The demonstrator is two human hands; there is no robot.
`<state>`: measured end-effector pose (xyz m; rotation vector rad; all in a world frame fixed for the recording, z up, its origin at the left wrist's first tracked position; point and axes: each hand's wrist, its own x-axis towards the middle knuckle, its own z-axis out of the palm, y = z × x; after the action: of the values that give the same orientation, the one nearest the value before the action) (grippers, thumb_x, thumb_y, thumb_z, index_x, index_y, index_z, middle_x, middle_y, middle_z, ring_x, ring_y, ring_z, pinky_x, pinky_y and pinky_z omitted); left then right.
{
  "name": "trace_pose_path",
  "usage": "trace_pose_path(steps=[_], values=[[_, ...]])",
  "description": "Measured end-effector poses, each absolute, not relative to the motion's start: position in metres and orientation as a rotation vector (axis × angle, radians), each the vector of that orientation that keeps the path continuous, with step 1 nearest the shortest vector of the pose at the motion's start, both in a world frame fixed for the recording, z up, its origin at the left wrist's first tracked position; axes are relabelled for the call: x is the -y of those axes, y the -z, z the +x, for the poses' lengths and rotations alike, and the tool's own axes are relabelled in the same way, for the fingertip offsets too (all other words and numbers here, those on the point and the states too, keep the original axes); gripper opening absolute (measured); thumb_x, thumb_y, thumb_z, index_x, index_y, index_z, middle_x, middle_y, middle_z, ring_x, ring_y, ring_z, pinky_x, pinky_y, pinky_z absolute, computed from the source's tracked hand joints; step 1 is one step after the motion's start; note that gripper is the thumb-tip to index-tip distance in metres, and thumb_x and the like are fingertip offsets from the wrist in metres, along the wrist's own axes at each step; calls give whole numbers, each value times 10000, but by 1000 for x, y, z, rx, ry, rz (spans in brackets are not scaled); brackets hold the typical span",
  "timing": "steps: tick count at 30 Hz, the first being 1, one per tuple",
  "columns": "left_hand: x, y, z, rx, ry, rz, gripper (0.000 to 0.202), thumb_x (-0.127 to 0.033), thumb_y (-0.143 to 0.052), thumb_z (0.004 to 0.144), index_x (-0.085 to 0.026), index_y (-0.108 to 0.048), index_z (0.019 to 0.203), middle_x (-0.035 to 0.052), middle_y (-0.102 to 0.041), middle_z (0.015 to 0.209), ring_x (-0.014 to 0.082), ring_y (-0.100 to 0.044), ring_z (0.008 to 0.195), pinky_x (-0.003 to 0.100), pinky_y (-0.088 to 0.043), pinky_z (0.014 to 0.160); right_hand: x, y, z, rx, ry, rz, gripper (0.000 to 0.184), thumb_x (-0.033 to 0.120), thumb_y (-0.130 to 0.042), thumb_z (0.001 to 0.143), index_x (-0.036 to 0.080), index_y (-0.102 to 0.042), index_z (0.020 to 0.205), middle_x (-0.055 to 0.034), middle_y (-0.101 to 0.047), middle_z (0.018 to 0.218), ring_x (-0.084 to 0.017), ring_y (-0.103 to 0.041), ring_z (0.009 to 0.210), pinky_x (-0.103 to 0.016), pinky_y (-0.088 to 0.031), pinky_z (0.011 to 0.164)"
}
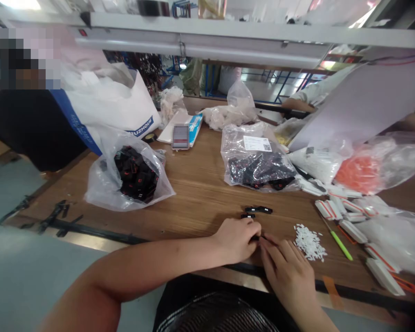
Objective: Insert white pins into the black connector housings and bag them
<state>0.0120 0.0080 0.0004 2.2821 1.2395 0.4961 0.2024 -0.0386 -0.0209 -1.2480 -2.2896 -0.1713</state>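
Note:
My left hand is closed, thumb and fingers pinching a small black part low over the front of the wooden table. Against the same part press the fingertips of my right hand, its fingers held together; most of the part is hidden between the hands. Just beyond them lie a few similar black pieces with small white inserts, one close by my left knuckles. To the right of my right hand is a loose pile of tiny white pieces.
A green-handled tool lies beside white-and-orange cases on the right. Plastic bags of black parts stand at left and centre. Farther back are a phone, a shopping bag and an overhead shelf. People sit nearby.

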Motion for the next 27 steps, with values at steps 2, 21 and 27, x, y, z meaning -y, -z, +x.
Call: trace_pose_path(steps=[2, 21, 27], values=[[-8, 0, 11, -1231, -501, 2268, 91, -236, -662, 871, -223, -641, 959, 20, -690, 987, 207, -686, 786, 323, -539, 709, 41, 20, 199, 2282, 169, -1285, 180, 195, -563, 948, 216, -685, 1078, -95, -710, 1036, -235, -658, 841, -386, -526, 754], [-9, -1, 6, -1201, -510, 2111, 28, -216, -645, 873, -214, -617, 875, -16, -656, 918, 136, -601, 656, 265, -420, 612, 3, -13, 309, 1869, 57, -1989, 254, 358, -554, 926, 209, -758, 954, -65, -742, 920, -212, -683, 771, -340, -514, 716], [-9, 4, 7, -1175, -540, 2114, 27, -226, -641, 875, -212, -623, 888, -19, -650, 906, 124, -575, 637, 265, -404, 610, -22, -16, 333, 2133, -121, -2062, 229, 339, -561, 893, 263, -777, 892, -41, -755, 941, -225, -685, 843, -310, -446, 700]])
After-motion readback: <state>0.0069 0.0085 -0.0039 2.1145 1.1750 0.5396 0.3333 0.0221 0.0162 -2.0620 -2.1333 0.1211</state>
